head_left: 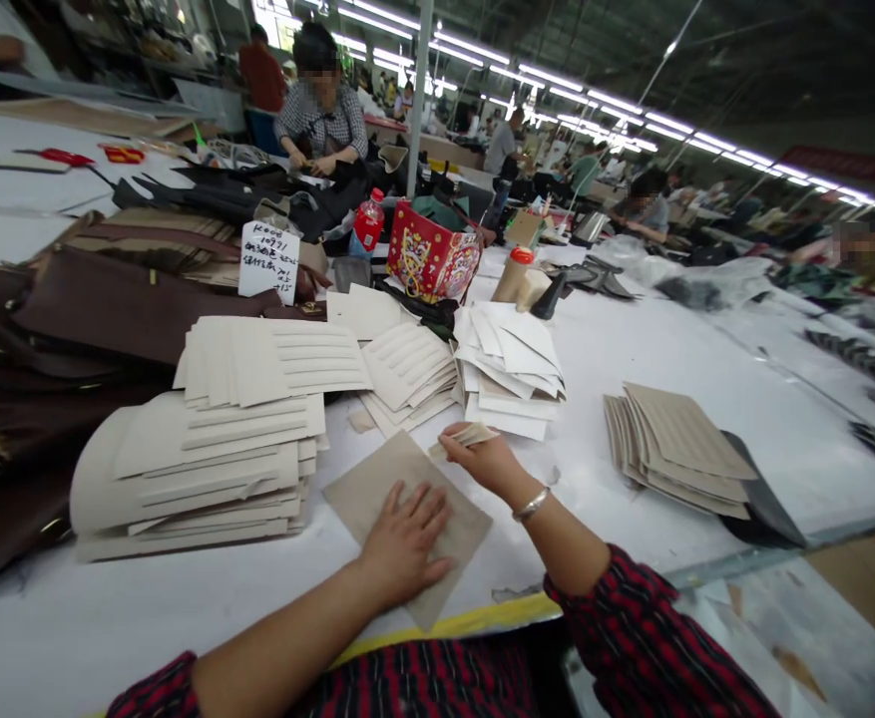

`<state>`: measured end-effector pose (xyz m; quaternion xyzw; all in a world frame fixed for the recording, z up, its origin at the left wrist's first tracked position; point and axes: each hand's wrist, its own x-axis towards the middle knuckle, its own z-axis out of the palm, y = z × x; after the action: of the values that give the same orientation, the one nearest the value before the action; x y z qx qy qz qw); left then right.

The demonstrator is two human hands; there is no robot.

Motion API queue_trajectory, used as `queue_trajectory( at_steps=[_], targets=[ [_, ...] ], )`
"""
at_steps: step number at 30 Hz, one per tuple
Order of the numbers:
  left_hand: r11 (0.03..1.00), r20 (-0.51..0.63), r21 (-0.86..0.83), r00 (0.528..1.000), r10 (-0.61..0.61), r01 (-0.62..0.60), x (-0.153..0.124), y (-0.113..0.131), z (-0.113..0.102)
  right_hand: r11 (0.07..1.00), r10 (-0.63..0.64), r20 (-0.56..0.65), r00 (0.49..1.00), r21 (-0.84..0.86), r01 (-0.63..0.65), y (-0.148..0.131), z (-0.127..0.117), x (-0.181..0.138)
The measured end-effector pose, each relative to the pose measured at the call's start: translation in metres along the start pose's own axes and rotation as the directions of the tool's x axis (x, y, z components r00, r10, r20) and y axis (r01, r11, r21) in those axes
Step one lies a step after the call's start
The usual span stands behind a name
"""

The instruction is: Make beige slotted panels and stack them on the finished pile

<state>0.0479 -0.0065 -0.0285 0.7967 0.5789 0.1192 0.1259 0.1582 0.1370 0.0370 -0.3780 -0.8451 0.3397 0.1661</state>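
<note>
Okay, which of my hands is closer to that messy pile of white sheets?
Right. Your right hand is just in front of the white pile. Your left hand is farther from it, nearer your body, palm down on the beige square.

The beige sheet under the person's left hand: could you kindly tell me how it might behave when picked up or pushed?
The beige sheet is probably light, as it looks thin. It may flex yet hold its shape, since it shows no obvious folds. Pushed, it would likely slide rather than tip, lying flat on the white table.
</note>
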Motion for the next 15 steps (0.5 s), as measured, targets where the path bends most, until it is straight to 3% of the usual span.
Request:
queue_trajectory(
  at_steps=[3, 7, 12, 15],
  targets=[
    [0.997, 0.013, -0.015, 0.997, 0.081, -0.081, -0.009, -0.013, 0.000, 0.988, -0.097, 0.066, 0.993, -0.111, 0.104, 0.000, 0.012, 0.020],
    [0.989, 0.026, -0.025, 0.988, 0.149, -0.149, -0.012, -0.026, -0.008, 0.995, -0.005, 0.131, 0.991, -0.094, 0.017, 0.004, 0.004, 0.023],
    [0.963, 0.040, -0.033, 0.962, 0.270, -0.269, -0.015, -0.039, -0.014, 0.997, -0.020, 0.143, 0.990, -0.066, 0.030, 0.000, 0.006, 0.022],
    [0.978, 0.030, 0.029, 0.978, 0.207, -0.208, -0.022, -0.041, -0.012, 0.992, -0.038, 0.157, 0.987, -0.110, 0.056, -0.007, 0.015, 0.029]
  ],
)
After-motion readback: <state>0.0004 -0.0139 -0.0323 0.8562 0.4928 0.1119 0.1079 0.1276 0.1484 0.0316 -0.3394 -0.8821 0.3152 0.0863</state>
